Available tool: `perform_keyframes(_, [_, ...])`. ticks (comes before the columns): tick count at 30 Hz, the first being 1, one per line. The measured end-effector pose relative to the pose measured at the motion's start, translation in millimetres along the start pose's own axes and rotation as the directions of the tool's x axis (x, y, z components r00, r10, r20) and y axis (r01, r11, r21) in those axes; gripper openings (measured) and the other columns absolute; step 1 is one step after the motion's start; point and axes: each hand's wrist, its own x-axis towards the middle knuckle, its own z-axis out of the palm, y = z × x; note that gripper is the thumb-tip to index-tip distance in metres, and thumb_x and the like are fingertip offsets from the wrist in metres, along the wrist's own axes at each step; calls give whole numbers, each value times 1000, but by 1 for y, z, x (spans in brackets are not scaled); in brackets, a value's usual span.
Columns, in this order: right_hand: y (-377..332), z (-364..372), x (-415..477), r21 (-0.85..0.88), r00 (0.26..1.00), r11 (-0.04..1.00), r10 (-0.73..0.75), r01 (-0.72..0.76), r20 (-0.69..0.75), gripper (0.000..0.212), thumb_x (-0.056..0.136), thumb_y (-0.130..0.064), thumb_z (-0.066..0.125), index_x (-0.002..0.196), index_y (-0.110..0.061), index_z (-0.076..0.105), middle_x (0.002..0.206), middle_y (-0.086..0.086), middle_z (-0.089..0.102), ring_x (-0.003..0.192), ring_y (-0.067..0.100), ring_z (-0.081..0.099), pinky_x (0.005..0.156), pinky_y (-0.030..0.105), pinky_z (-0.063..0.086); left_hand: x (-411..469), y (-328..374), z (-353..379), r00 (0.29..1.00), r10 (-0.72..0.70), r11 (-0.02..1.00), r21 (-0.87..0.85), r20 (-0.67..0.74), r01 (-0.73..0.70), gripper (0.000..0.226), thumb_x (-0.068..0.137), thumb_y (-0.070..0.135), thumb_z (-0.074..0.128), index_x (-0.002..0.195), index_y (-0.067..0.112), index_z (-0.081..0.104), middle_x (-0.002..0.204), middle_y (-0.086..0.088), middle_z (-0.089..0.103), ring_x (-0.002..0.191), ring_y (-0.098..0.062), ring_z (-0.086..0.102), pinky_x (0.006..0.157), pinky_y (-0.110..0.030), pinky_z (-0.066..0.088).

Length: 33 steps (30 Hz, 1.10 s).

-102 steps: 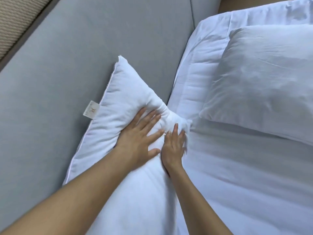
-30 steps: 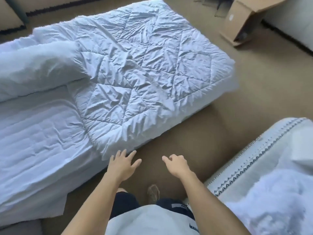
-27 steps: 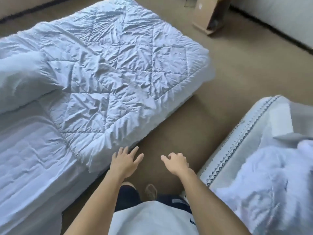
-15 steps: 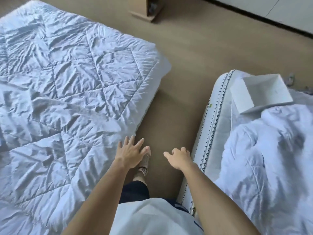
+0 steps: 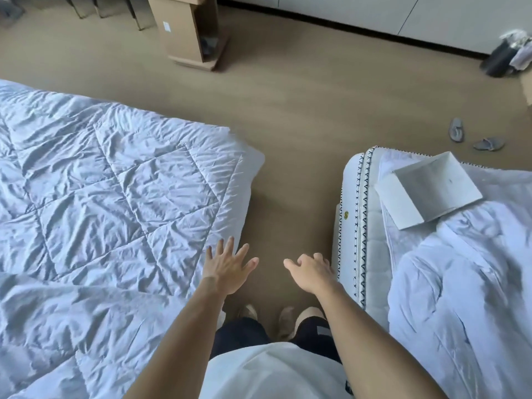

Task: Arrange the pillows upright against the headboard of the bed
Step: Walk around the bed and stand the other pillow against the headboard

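Soft, even daylight with a cool cast; creases in the quilt (image 5: 109,197) throw gentle shadows. Wide-angle bending at the edges; slight softness throughout.

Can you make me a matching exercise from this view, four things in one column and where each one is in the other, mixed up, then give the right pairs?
Things:
1. quilted duvet
2. white open box
3. cardboard box
4. pair of slippers

Places:
A. standing on the floor at the far side of the room
B. lying on the floor beyond the right-hand bed
C. spread over the left-hand bed
D. resting on top of the right-hand bed

Pairs: 1-C, 2-D, 3-A, 4-B
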Motion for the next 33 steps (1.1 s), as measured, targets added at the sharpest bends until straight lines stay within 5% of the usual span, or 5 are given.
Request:
perform_keyframes(21, [-54, -301, 297, -63, 991, 990, -126, 124, -41, 64, 90, -65, 36, 132, -20, 56, 140, 13, 42, 135, 35, 31, 113, 50, 24, 301, 114, -221, 986, -148, 984, -107, -71, 140, 70, 96, 72, 16, 158, 39, 15, 170, -5, 1, 156, -29, -2, 125, -55, 4])
perform_keyframes(33, [-185, -443, 454, -241, 969, 946, -237, 214, -71, 66, 87, -68, 37, 134, -23, 52, 137, 13, 38, 134, 34, 29, 112, 51, 20, 477, 81, -369, 959, -243, 962, -165, -145, 218, 69, 96, 72, 20, 157, 39, 17, 169, -6, 7, 155, -31, 5, 122, -56, 10])
